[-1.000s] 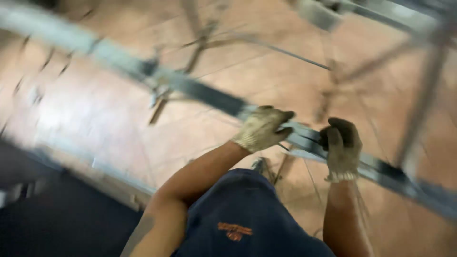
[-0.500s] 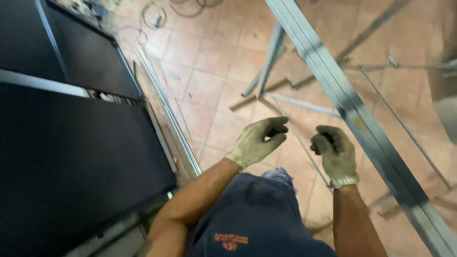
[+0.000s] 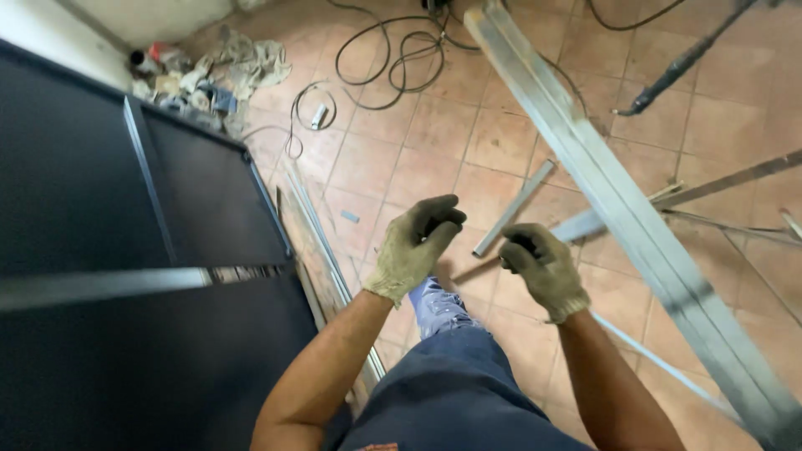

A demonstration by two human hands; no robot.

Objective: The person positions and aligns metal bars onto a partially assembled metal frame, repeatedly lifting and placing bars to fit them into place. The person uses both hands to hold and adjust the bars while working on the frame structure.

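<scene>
Both my hands wear dirty grey-green work gloves and hang in the air over a terracotta tile floor. My left hand (image 3: pixel 415 243) has its fingers loosely curled and apart, holding nothing. My right hand (image 3: pixel 542 269) is also empty, fingers half bent. A long galvanised steel channel (image 3: pixel 618 200) runs diagonally from the top centre to the bottom right, just right of my right hand and not touching it. My blue trousers (image 3: pixel 455 392) and a shoe (image 3: pixel 434 305) show below the hands.
A large black metal panel (image 3: pixel 109 250) with a grey crossbar fills the left side. Thin metal strips (image 3: pixel 322 234) lie along its edge. Short steel offcuts (image 3: pixel 514 209), black cables (image 3: pixel 393 58) and a heap of rags and debris (image 3: pixel 205 75) lie on the floor.
One second ago both hands gripped the steel channel. They have since let go and drawn back, and my view has swung left toward the black panel.
</scene>
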